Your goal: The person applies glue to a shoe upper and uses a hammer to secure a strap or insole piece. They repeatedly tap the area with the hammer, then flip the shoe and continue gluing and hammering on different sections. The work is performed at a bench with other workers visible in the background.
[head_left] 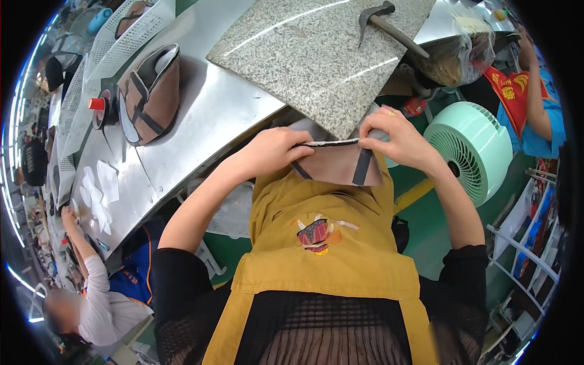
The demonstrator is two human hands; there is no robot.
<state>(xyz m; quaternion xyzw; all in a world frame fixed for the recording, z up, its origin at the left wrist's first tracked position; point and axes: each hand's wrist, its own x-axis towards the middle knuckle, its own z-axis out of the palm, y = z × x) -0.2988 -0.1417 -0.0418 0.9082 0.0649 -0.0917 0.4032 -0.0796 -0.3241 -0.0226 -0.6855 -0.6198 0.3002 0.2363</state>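
Observation:
Over my lap, just below the near corner of a speckled stone slab (298, 67), I hold a brown leather piece (337, 169) with black strips, which looks like a shoe upper. Its top edge is dark with a pale lining. At the left end of that edge my left hand (274, 148) is closed, thumb and fingers pinching it. My right hand (398, 137), with a ring on one finger, pinches the right end. The edge is stretched fairly straight between them. A similar brown upper (159, 97), curved into shape, stands on the metal table to the left.
A hammer (395, 34) lies on the slab. The metal table (243, 100) also bears a red-capped container (103, 109), white scraps (97, 194) and white baskets (131, 39). To the right is a mint-green fan (471, 152). Other people (115, 298) sit at left and far right.

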